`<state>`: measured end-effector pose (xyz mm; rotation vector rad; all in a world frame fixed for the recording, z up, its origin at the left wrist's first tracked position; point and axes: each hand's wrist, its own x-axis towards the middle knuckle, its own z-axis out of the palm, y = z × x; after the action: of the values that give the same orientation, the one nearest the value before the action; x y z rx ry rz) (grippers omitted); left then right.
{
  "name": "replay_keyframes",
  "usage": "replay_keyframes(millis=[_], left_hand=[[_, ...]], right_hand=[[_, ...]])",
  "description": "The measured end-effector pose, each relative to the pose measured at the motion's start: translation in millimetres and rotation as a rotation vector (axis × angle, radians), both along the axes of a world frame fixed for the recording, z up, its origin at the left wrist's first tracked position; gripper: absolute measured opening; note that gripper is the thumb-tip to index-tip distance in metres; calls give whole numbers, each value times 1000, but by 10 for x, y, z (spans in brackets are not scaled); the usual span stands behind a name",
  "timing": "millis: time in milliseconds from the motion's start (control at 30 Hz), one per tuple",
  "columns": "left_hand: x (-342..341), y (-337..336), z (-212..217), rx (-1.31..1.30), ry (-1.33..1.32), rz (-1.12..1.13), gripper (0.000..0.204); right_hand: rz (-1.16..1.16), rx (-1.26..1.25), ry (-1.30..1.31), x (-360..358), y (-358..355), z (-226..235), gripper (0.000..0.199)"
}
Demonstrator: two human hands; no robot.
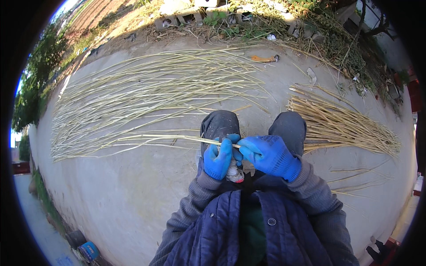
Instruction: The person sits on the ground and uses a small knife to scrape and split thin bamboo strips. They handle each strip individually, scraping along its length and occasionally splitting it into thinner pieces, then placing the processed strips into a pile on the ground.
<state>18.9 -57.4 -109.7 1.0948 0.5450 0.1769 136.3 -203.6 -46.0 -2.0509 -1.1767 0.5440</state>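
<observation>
Both my hands wear blue work gloves and meet in front of my knees. My left hand (218,158) is closed around a few long pale plant stalks (177,137), which reach out to the left above the ground. Close beside it, my right hand (270,155) grips the thicker end of the same stalks, fingertips pressed together. Between and below the gloves shows a whitish object with a red tip (235,172), perhaps a shoe; I cannot tell for sure. Whether a small tool sits inside the fingers is hidden.
Many pale stalks (146,88) lie spread on the concrete ground (133,190) ahead left. A thick bundle of yellowish stalks (341,119) lies to the right, with a few loose ones (359,179) nearer. An orange-handled item (264,58) lies far ahead. Buckets (89,251) stand at lower left.
</observation>
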Motion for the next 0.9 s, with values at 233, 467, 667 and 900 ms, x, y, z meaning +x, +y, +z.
replay_keyframes(millis=[233,467,667,900], left_hand=[[-20,75,69,-7,-11,-72,46],[-63,40,-75,-46,-71,-119,43],[-80,114,-122,86,-105,-72,45],[-109,472,50,6,31,-229,37]], right_hand=[[36,95,398,21,151,111,24],[-2,-31,550,-98,298,7,18],[-81,-22,808,-61,405,29,21],[23,17,1033,51,621,-139,26]])
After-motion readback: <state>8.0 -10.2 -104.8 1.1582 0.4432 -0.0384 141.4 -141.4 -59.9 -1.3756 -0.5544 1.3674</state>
